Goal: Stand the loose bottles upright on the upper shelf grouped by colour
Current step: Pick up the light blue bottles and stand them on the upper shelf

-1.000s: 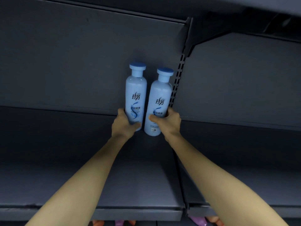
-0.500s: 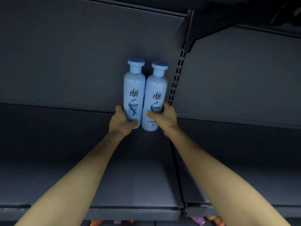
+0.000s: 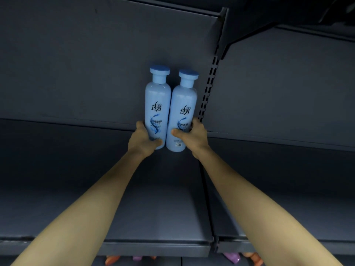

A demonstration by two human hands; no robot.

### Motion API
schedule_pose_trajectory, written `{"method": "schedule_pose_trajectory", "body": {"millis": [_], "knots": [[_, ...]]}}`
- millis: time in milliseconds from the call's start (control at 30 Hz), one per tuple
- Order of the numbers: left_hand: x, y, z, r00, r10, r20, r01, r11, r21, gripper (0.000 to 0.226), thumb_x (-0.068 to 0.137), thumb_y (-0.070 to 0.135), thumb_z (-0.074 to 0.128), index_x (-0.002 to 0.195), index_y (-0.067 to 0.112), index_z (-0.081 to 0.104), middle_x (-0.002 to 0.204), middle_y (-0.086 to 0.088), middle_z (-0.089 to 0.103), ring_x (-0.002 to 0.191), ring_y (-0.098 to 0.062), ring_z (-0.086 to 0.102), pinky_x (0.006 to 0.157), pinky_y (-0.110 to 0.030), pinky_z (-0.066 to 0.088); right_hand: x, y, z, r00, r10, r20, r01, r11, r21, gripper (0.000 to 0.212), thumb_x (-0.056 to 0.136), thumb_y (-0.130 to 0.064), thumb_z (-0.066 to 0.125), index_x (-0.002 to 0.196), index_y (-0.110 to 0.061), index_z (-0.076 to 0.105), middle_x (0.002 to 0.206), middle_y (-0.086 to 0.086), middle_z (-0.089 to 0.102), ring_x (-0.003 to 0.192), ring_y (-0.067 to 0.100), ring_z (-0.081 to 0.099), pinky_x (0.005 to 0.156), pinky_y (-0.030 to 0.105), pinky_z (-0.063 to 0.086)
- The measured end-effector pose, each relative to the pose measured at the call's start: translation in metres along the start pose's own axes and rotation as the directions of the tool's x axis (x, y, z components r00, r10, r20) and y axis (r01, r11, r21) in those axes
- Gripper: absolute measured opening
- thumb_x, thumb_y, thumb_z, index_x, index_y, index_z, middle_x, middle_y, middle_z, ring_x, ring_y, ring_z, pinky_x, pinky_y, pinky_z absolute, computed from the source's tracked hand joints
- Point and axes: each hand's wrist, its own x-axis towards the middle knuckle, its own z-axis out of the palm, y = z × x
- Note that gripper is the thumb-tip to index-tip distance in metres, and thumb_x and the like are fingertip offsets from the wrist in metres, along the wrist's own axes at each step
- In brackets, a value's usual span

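Seen from the head camera, the left hand (image 3: 143,140) grips the left blue bottle (image 3: 158,104) low down with its thumb curled across the front. The right hand (image 3: 192,137) clamps the right blue bottle (image 3: 184,110) the same way. Both stand upright, side by side, at the back edge of the upper shelf (image 3: 76,169), just beside the slotted upright (image 3: 208,89). I'd say seat both bases flat, labels forward, then loosen each grip gently so neither tips. Orange bottles (image 3: 111,260) and purple bottles (image 3: 231,257) peek out below the front edge.
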Motion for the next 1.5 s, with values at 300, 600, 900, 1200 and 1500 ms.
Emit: {"method": "schedule_pose_trajectory", "body": {"millis": [300,600,900,1200,1500], "knots": [[0.001,0.000,0.000,1.000,0.001,0.021,-0.001,0.999,0.034,0.052,0.080,0.008,0.071,0.118,0.005,0.036,0.125,-0.012,0.054,0.114,-0.029,0.054,0.091,-0.038,0.046,-0.001,0.003,0.001,1.000,-0.005,-0.002,0.005,0.999,-0.041,0.050,0.074,-0.014,0.077,0.117,-0.008,0.053,0.114,0.006,0.063,0.099,0.017,0.061,0.087,0.036,0.053],[0.001,-0.001,0.000,0.999,0.013,0.035,-0.015,0.998,0.059,0.053,0.081,0.009,0.069,0.121,0.004,0.035,0.126,-0.013,0.053,0.115,-0.030,0.053,0.091,-0.039,0.046,-0.004,0.001,0.001,1.000,-0.003,-0.009,0.002,0.995,-0.101,0.049,0.075,-0.016,0.077,0.115,-0.005,0.051,0.115,0.008,0.062,0.105,0.022,0.061,0.088,0.038,0.053],[0.002,-0.001,-0.002,0.997,0.037,0.069,-0.041,0.998,0.047,0.055,0.082,0.007,0.068,0.124,0.005,0.034,0.128,-0.012,0.052,0.117,-0.028,0.051,0.090,-0.035,0.043,-0.006,-0.003,-0.003,1.000,-0.018,-0.022,0.015,0.989,-0.146,0.050,0.074,-0.018,0.077,0.115,-0.004,0.053,0.116,0.009,0.063,0.106,0.022,0.061,0.086,0.033,0.052],[0.002,-0.003,-0.003,0.995,0.037,0.090,-0.042,0.997,0.059,0.054,0.084,0.009,0.067,0.124,0.005,0.032,0.128,-0.012,0.052,0.116,-0.028,0.052,0.088,-0.035,0.044,-0.005,-0.004,-0.002,1.000,0.009,-0.009,-0.010,0.988,-0.152,0.050,0.075,-0.020,0.077,0.116,-0.003,0.053,0.118,0.011,0.062,0.107,0.023,0.061,0.089,0.038,0.052],[-0.006,-0.002,-0.002,0.996,0.019,0.089,-0.034,0.984,0.173,0.052,0.086,0.015,0.064,0.127,0.005,0.033,0.132,-0.015,0.048,0.119,-0.031,0.050,0.093,-0.040,0.044,-0.018,-0.012,-0.004,0.997,0.054,0.061,-0.034,0.955,-0.296,0.048,0.089,-0.023,0.062,0.127,-0.003,0.041,0.127,0.013,0.056,0.115,0.028,0.055,0.090,0.034,0.047]]}}
